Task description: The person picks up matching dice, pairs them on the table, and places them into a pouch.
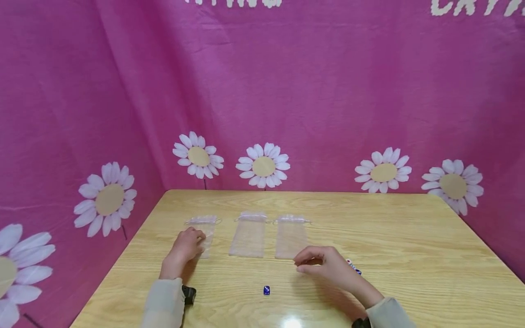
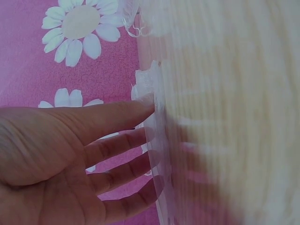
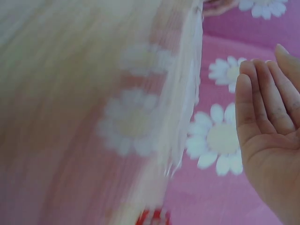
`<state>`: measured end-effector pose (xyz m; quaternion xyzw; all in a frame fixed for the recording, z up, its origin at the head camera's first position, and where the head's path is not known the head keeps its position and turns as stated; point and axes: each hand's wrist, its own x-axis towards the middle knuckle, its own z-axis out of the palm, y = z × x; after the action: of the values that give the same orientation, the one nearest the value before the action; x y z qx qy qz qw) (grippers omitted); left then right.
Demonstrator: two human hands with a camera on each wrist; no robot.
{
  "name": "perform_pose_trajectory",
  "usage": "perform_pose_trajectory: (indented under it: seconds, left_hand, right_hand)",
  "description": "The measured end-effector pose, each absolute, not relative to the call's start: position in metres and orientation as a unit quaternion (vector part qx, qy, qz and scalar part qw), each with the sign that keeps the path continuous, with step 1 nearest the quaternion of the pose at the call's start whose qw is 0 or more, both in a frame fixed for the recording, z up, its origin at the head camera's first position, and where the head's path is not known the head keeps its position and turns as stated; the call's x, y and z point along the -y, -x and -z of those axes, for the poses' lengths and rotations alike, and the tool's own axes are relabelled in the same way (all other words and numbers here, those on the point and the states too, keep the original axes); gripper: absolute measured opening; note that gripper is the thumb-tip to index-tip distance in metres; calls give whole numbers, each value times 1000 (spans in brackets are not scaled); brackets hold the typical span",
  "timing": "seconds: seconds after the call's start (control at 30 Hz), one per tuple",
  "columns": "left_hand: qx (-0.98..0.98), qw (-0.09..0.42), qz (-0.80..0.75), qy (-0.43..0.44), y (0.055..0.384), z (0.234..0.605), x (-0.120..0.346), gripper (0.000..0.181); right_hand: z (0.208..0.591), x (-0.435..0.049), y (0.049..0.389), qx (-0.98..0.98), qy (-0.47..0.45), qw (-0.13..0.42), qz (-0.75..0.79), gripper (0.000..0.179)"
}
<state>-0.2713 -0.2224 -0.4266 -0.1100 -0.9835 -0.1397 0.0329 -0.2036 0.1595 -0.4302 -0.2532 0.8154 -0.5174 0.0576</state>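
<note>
Three sheer white drawstring pouches lie side by side on the wooden table: a left pouch (image 1: 208, 239), a middle pouch (image 1: 248, 237) and a right pouch (image 1: 290, 238). My left hand (image 1: 187, 246) rests at the left pouch, its fingers spread and fairly straight. In the left wrist view, the fingertips (image 2: 152, 133) touch the sheer fabric. Just below the right pouch, my right hand (image 1: 324, 264) hovers with loosely bent fingers; its palm holds nothing in the right wrist view. A blue die (image 1: 266, 290) sits on the table between the hands.
Several small dice (image 1: 358, 272), partly hidden, lie beyond my right wrist. A red die-like thing (image 3: 153, 217) shows at the bottom of the right wrist view. Behind the wooden table (image 1: 410, 237) hangs a pink curtain (image 1: 311, 91) with daisies.
</note>
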Motion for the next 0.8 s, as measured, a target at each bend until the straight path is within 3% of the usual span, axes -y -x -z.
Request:
perform_pose_trajectory:
  seconds: [0.37, 0.63, 0.8]
  left_hand:
    - [983, 28, 136, 118, 270, 424, 221, 26]
    - [983, 27, 138, 122, 270, 425, 222, 26]
    - [982, 18, 145, 117, 270, 425, 222, 25]
  right_hand:
    - [430, -230, 194, -834, 174, 54, 521, 34]
    - [437, -271, 184, -871, 131, -23, 472, 23]
    - [436, -281, 183, -888, 120, -30, 443, 20]
